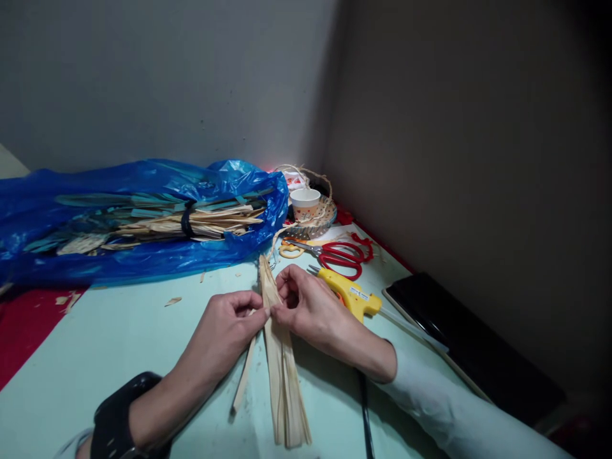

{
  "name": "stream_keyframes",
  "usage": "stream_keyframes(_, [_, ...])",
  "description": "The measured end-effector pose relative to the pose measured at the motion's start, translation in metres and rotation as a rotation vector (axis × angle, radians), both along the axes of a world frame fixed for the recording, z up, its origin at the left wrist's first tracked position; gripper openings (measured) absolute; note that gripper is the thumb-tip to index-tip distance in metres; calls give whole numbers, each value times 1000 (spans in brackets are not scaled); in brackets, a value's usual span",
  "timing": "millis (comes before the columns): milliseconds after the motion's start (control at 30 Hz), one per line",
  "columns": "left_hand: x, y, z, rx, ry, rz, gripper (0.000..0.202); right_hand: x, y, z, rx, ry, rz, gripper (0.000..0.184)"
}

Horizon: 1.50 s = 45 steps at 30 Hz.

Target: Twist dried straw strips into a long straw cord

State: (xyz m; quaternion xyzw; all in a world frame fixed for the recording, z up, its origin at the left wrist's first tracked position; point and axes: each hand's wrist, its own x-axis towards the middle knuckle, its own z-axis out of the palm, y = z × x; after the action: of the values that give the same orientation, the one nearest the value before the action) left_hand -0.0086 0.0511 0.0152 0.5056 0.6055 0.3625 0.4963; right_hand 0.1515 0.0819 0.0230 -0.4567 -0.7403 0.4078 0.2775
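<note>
A bundle of pale dried leaf strips [283, 382] lies on the light green tabletop [119, 344], running from near the table's front toward the back. My left hand [228, 331] pinches the strips from the left with thumb and fingers closed. My right hand [306, 307] pinches the same strips from the right, its fingers curled round them. Both hands meet at about the strips' upper third. One thin strip [243, 379] splays off to the lower left. A black band sits on my left wrist.
A blue plastic bag [143, 255] holding tied bundles of strips lies at the back left. Red scissors [340, 256], a yellow glue gun [351, 296], a paper cup [305, 203] on a woven coaster, and a black tablet [459, 338] lie to the right. Walls close the corner.
</note>
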Motion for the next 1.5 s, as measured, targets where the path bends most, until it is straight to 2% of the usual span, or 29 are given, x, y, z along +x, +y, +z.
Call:
stream_keyframes(367, [2,1,2,-36,3,15,14,1,0,-1,27,-5,17,16])
stream_keyframes(500, [1,2,0,0,-26,5,11,-3,-1,2,-56,61,28,19])
stream_keyframes(600, [2,3,-1,14,-51,22,5,-1,-4,16,-189,202,61,23])
stream_keyframes(733, [5,4,1,-22,-56,60,9,20,-7,49,-380,432,175,20])
stream_keyframes(833, [5,3,4,-22,-31,45,13,44,-9,73,-413,529,241,17])
stream_keyframes(967, [5,3,5,-6,15,31,20,77,-15,94,-261,649,143,19])
stream_keyframes(1100, [6,2,8,-12,23,20,22,106,-14,100,-68,656,-39,19])
stream_keyframes(1167, [7,1,10,-25,29,22,23,114,-7,96,28,495,-116,17])
stream_keyframes(1233, [7,1,13,-55,12,31,25,115,2,90,127,185,-126,13])
stream_keyframes(1300, [8,0,15,-92,-19,49,28,107,9,82,269,-141,-133,10])
stream_keyframes(1367, [7,-1,16,-121,-43,64,30,87,11,72,443,-339,-207,8])
stream_keyframes(1433, [6,0,14,-119,-57,63,29,57,8,59,519,-305,-171,15])
stream_keyframes(1500, [5,1,9,-88,-85,52,24,25,2,42,522,-234,-33,17])
